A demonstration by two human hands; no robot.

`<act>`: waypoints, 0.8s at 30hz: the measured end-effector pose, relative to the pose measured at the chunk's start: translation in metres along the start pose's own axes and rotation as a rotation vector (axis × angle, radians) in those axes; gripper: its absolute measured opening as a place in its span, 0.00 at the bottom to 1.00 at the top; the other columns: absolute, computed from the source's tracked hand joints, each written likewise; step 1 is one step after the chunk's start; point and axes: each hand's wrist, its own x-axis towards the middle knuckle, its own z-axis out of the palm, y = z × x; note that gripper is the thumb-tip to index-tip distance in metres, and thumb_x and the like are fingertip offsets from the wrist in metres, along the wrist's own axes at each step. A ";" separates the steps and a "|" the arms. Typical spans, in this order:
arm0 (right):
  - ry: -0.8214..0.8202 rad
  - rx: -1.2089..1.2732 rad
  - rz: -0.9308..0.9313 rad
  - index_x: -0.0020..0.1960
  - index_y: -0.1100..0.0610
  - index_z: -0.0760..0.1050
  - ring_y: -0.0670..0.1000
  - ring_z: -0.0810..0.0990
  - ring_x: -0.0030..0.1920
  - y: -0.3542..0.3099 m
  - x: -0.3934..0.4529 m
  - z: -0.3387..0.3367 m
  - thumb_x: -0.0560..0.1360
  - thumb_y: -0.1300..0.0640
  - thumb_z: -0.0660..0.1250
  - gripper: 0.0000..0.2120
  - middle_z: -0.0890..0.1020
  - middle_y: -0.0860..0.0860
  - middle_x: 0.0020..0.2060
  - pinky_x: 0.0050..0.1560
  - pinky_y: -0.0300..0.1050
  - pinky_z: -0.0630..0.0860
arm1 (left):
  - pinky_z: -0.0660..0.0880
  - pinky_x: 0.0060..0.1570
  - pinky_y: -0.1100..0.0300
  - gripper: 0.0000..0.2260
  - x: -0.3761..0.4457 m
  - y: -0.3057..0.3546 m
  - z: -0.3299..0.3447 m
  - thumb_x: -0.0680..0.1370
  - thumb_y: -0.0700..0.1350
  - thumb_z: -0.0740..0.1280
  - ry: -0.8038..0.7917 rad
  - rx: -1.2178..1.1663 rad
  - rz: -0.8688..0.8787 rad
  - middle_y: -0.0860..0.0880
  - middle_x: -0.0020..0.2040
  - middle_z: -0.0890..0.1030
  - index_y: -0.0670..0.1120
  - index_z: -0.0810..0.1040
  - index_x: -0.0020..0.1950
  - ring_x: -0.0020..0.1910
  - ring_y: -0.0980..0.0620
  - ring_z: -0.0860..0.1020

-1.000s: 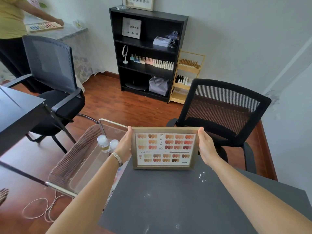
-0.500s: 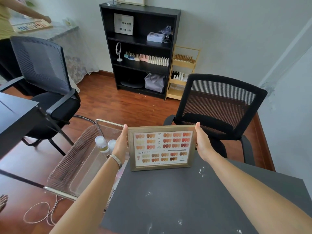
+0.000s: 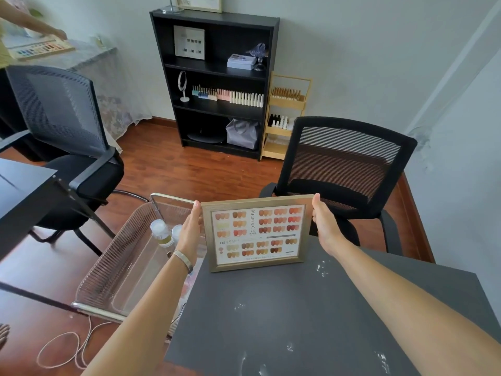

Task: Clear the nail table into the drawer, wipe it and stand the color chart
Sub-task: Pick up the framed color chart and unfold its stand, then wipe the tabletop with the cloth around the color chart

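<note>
A framed color chart [image 3: 257, 233] with rows of orange and brown nail swatches stands upright at the far left part of the dark grey nail table [image 3: 298, 316], its lower edge on the tabletop. My left hand [image 3: 189, 234] grips the frame's left side and my right hand [image 3: 325, 226] grips its right side. The tabletop carries a few wet smears.
A clear cart tray [image 3: 113, 272] with two capped bottles [image 3: 162, 232] sits left of the table. A black mesh chair [image 3: 339, 169] stands behind the table, another chair [image 3: 62, 126] at left. A black shelf [image 3: 217, 82] lines the wall. Another person's hand [image 3: 58, 33] rests on a far table.
The chart has come down slightly onto the tabletop and sits a bit closer to me, still between both hands. The camera has shifted a little.
</note>
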 end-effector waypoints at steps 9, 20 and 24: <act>0.109 -0.133 0.101 0.70 0.41 0.64 0.47 0.69 0.64 0.057 -0.073 -0.085 0.77 0.33 0.51 0.24 0.69 0.39 0.61 0.66 0.55 0.63 | 0.58 0.73 0.44 0.27 -0.060 -0.083 0.033 0.79 0.60 0.59 0.270 0.454 0.352 0.49 0.77 0.57 0.49 0.61 0.74 0.76 0.48 0.57; 0.472 -0.883 0.133 0.72 0.60 0.67 0.62 0.68 0.72 0.246 -0.206 -0.302 0.82 0.52 0.56 0.21 0.72 0.61 0.70 0.70 0.61 0.65 | 0.45 0.74 0.39 0.23 -0.132 -0.230 0.027 0.83 0.52 0.54 0.298 1.070 0.065 0.43 0.79 0.53 0.46 0.60 0.76 0.79 0.44 0.48; 0.371 -1.048 0.281 0.78 0.58 0.56 0.65 0.55 0.77 0.305 -0.222 -0.330 0.81 0.50 0.57 0.28 0.57 0.61 0.78 0.73 0.67 0.58 | 0.43 0.74 0.38 0.23 -0.140 -0.249 -0.002 0.82 0.53 0.52 0.369 1.188 -0.053 0.46 0.80 0.52 0.50 0.58 0.77 0.79 0.45 0.47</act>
